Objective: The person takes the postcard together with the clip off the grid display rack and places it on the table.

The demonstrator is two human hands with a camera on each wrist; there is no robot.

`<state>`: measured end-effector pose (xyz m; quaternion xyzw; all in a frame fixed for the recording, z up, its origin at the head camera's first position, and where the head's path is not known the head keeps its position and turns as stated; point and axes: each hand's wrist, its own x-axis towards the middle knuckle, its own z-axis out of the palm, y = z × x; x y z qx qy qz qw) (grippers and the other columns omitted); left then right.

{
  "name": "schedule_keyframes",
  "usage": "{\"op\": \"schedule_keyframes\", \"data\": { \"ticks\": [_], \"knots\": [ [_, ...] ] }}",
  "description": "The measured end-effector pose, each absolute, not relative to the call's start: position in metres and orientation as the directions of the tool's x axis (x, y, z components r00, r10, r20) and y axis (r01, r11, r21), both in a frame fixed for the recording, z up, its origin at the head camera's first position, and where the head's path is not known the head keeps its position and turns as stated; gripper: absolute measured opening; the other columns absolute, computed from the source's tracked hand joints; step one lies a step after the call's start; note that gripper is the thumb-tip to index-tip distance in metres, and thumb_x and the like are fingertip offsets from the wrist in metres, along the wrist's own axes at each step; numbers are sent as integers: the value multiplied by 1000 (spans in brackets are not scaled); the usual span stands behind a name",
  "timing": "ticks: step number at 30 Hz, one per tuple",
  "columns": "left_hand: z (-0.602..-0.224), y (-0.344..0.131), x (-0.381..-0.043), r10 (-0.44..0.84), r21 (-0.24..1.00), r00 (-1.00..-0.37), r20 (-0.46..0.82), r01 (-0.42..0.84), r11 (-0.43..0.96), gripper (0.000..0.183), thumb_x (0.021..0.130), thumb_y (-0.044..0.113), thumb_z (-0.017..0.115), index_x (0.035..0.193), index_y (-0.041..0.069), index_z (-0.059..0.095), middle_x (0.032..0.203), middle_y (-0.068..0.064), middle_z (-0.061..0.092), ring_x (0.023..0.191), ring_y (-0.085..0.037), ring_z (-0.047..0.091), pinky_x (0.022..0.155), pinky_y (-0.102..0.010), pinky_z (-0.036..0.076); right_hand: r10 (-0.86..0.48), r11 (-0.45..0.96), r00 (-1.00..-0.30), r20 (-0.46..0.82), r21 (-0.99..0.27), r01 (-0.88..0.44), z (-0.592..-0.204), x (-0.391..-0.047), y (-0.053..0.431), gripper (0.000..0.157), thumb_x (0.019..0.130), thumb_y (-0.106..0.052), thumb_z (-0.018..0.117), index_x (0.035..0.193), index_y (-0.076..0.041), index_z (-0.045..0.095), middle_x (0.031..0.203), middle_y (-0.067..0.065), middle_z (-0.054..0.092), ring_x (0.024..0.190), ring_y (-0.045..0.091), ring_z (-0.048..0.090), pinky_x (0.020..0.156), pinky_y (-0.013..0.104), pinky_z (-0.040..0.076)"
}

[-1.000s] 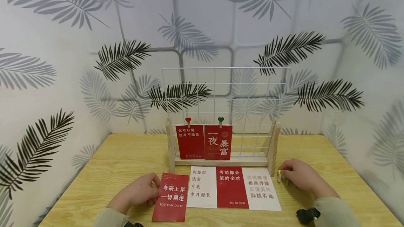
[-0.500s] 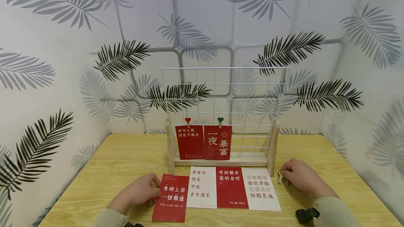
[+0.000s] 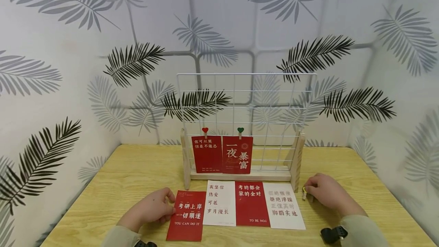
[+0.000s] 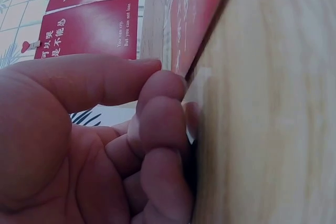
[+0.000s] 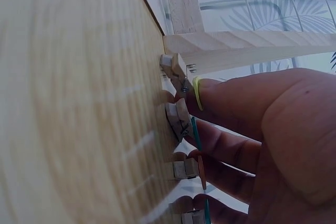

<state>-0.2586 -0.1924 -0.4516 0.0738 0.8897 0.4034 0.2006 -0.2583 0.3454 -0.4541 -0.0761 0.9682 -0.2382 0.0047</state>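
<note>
Red card (image 3: 186, 220), printed YOU CAN DO IT, lies near on the desk (image 3: 85, 186) in my head view, at the left end of a row of four. To its right I count a white card (image 3: 219, 203), a second red card (image 3: 252, 205) and another white card (image 3: 285, 206). The left hand (image 3: 156, 207) has loosely bent fingers, thumb and forefinger a little apart, fingertips at the first card's left edge. The right hand (image 3: 327, 191), to the right of the row, pinches a yellow-topped clip (image 3: 304, 194). On the far side I see a rack (image 3: 297, 163) with a wire grid, where a red heart clip (image 3: 205, 130) holds the left hanging card (image 3: 207, 157) and a green heart clip (image 3: 241, 130) the right hanging card (image 3: 237, 157).

My left wrist view is turned sideways: bent fingers low against the desk, the card edge right by the tips.

My right wrist view shows the thumb on the yellow top. Close by, at the other fingers, are a teal-topped clip (image 5: 181, 119), an orange-topped clip (image 5: 186, 168) and a fourth clip (image 5: 195, 217); I cannot tell whether the fingers hold these three.
</note>
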Motion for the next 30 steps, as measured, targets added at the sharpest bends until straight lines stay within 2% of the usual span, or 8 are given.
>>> {"op": "schedule_keyframes", "data": {
  "ticks": [19, 30],
  "knots": [
    [-449, -193, -256, 335, 774, -904, -266, 7, 633, 21, 92, 11, 67, 107, 4, 55, 69, -10, 62, 57, -20, 56, 56, -32, 44, -113, 865, -994, 3, -492, -100, -454, -260, 343, 12, 98, -18, 65, 97, -11, 74, 88, -1, 65, 74, 17, 53, 66, 37, 45],
    [-446, -188, -260, 253, 771, -956, -151, 46, 635, 20, 96, 17, 64, 112, 8, 57, 74, -8, 60, 61, -21, 55, 56, -34, 44, -70, 847, -997, 13, -527, -67, -439, -256, 343, 23, 101, -22, 60, 110, -6, 73, 107, 10, 65, 86, 21, 58, 75, 44, 50]
  ]
}}
